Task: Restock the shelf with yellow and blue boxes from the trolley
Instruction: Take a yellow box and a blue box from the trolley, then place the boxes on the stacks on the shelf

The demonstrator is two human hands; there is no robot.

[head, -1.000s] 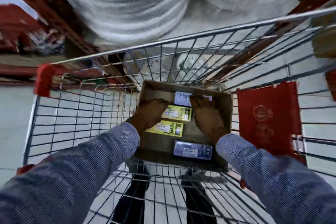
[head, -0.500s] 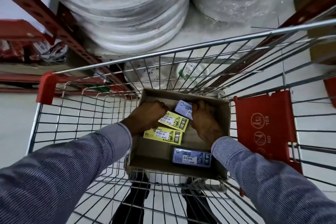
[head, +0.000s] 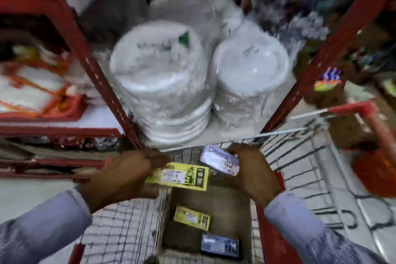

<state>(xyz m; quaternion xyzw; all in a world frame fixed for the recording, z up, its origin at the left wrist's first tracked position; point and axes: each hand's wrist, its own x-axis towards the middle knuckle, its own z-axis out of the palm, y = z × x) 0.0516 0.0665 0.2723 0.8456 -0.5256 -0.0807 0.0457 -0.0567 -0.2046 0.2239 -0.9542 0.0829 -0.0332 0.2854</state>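
My left hand [head: 124,174] grips a yellow box [head: 184,177] and holds it above the open cardboard carton [head: 231,206] in the wire trolley [head: 304,161]. My right hand [head: 252,169] grips a blue box [head: 218,162] just right of the yellow one, near the trolley's front rim. In the carton lie another yellow box [head: 191,217] and another blue box [head: 219,244]. The red shelf [head: 102,83] rises straight ahead. The frame is blurred by motion.
Two tall wrapped stacks of white plates [head: 162,83] fill the shelf bay ahead. Red shelf uprights slant on both sides. Packaged goods [head: 36,90] sit on the left shelf. The trolley's red handle [head: 372,118] is at the right.
Both hands have lifted out of the carton, the left with a yellow box and the right with a blue box. The view has swung up toward the shelf.
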